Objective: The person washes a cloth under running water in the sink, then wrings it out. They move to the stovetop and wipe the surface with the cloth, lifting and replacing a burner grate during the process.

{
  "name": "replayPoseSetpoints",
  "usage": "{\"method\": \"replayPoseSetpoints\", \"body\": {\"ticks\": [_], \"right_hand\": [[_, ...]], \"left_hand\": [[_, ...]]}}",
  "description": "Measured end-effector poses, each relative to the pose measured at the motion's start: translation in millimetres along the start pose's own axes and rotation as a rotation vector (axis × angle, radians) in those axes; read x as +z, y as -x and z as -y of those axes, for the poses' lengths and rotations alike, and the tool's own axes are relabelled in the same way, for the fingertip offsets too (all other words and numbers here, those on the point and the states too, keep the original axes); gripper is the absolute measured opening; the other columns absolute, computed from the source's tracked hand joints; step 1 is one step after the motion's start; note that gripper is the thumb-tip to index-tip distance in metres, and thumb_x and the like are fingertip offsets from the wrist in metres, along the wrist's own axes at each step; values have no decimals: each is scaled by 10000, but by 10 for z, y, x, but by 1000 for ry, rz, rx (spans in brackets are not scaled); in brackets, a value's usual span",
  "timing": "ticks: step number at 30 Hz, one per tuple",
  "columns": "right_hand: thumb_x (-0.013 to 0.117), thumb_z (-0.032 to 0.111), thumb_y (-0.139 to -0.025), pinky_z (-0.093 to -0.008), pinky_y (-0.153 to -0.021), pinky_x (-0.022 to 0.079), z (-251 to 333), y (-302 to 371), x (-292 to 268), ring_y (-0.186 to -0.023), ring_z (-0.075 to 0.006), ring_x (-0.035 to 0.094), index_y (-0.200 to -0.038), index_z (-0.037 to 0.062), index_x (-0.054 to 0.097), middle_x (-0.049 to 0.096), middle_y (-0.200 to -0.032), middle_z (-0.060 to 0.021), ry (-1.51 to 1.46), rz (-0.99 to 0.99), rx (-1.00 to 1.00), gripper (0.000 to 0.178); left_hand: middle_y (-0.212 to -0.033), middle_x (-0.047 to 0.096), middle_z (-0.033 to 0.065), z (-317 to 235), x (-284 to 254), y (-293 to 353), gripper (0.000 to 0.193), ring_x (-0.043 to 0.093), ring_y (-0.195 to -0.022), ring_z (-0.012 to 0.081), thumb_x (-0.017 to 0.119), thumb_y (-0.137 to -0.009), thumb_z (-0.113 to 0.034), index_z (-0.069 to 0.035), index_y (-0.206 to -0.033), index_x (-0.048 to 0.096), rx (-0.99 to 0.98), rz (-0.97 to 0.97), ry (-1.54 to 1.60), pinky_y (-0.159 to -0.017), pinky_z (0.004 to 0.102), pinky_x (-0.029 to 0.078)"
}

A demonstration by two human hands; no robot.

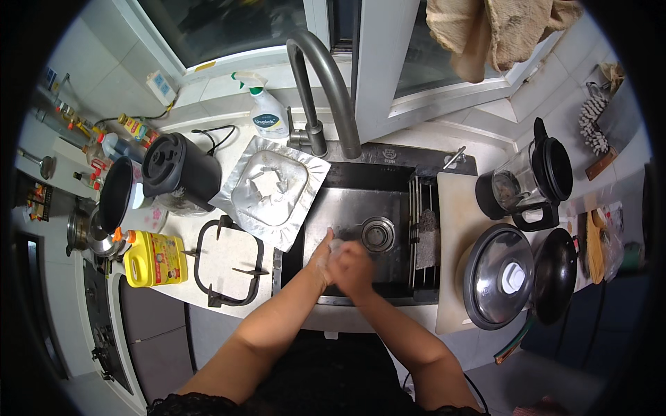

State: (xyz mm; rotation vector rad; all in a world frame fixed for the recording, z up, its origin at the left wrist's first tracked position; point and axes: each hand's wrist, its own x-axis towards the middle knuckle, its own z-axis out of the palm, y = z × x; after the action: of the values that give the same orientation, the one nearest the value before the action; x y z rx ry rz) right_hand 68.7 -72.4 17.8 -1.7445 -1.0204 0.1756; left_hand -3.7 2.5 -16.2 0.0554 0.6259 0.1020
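Observation:
Both hands meet over the near left part of the dark sink (347, 208), in front of the round drain (377, 234). My left hand (320, 261) points away from me with its thumb side up, and most of its fingers are hidden. Against it presses my right hand (352, 269), its fingers curled and slightly blurred. Something whitish, perhaps foam, shows between the two hands; I cannot make out what it is. Beyond the hands, the tall grey faucet (322, 83) arches over the sink's back edge, with no water stream visible.
A foil stove liner (305, 201), pan support (200, 270), yellow jug (154, 258) and spray bottle (268, 114) stand left. A rack (415, 232) lies in the sink's right side. Rightward are a cutting board (451, 208), lidded pan (485, 277), wok (555, 277) and blender jar (527, 180).

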Motion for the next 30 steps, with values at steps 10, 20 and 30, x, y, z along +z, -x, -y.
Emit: {"method": "replayPoseSetpoints", "body": {"ticks": [10, 20, 30], "right_hand": [[641, 76, -649, -373, -565, 448, -18, -73, 18, -619, -301, 542, -546, 16, 499, 565, -709, -131, 13, -73, -104, 186], [485, 480, -880, -367, -735, 495, -647, -176, -216, -870, -249, 616, -956, 34, 623, 645, -951, -88, -1126, 114, 1175, 473], [498, 348, -883, -440, -861, 463, -430, -219, -653, -999, -312, 577, -1069, 34, 567, 610, -1055, -147, -1500, 406, 795, 371]], "left_hand": [[-1076, 604, 99, 13, 20, 10, 353, 596, -963, 264, 423, -901, -378, -96, -1053, 571, 48, 16, 20, -817, 400, 498], [-827, 639, 90, 70, 659, 311, 288, 611, -705, 173, 619, -834, -313, -26, -852, 600, 369, -415, -996, -584, 314, 480], [-960, 550, 97, -94, 732, 922, 281, 546, -874, 311, 758, -669, -227, -77, -709, 525, 1303, 224, -2103, -716, 392, 457]]}}
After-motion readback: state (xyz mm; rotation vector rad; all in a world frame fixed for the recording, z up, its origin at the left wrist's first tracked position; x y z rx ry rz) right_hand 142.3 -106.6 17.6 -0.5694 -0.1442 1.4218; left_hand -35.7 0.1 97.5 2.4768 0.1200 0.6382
